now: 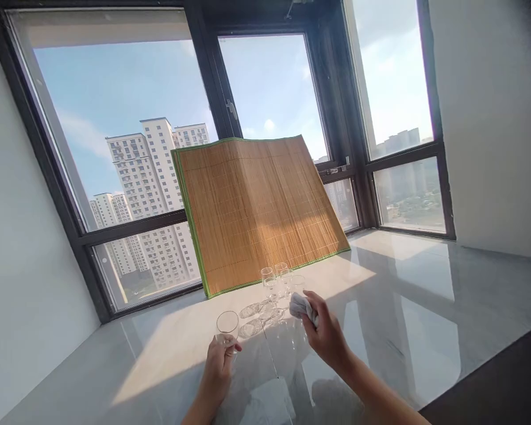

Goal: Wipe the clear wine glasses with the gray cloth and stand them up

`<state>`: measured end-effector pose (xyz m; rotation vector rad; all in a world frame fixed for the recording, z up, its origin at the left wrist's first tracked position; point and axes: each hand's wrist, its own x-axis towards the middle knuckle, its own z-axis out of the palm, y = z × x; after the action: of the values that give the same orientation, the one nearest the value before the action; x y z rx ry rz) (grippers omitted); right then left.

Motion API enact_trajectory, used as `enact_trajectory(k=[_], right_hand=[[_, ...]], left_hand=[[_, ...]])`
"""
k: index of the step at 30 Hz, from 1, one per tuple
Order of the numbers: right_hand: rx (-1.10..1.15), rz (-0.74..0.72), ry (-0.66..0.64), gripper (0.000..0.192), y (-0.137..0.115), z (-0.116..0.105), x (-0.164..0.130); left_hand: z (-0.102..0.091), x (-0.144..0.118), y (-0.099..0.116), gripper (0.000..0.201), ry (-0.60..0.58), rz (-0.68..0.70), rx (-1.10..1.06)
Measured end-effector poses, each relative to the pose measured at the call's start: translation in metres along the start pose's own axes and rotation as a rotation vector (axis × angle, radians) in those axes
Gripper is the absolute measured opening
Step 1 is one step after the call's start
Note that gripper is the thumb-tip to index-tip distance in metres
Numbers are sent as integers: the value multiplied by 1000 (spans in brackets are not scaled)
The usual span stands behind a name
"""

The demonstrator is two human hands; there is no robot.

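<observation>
My left hand (219, 367) is closed around the lower part of a clear drinking glass (227, 323), whose round rim faces up above my fingers. In my right hand (325, 330) is a bunched white cloth (301, 307), pinched between thumb and fingers. The cloth is to the right of the held glass and apart from it. Just beyond my hands, several clear stemmed glasses (271, 289) stand close together on the pale, glossy sill (181, 336). Part of that group lies behind the cloth and my right hand.
A folded bamboo mat (261, 206) with green edging leans against the dark window frame (137, 229) behind the glasses. A white wall (491, 130) rises at the right. The sill's front edge (482, 363) runs along the lower right. Tall buildings show outside.
</observation>
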<state>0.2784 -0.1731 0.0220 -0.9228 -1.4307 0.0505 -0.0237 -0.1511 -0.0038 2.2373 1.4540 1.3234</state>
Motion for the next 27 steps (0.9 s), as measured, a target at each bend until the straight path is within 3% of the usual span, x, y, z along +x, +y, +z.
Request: enact_trajectory(k=[3,6,9,14,17,22,27], right_hand=[[-218,-70,-70,43,39,-40,1],[-349,78,-141,49,72,-58,2],[-429,227,-200,52,90,-61,2],[-485,344,-193,55,97,-62,0],[-527,394,-164,52,99,-65,0],[-604,419,-201,49,100,-65,1],[-648,391,-260,51,95,-63,0]], left_hand=[[1,1,3,31,-83,-70,-127],[12,7,12,35,-201,-104,-213],[38,17,28,40,-302,-137,-293],[98,38,50,45,-356,-234,-388],[120,50,50,39,-333,-221,-319],[126,62,46,37,-331,-198,-149],[119,59,60,26,-308,-158,47]])
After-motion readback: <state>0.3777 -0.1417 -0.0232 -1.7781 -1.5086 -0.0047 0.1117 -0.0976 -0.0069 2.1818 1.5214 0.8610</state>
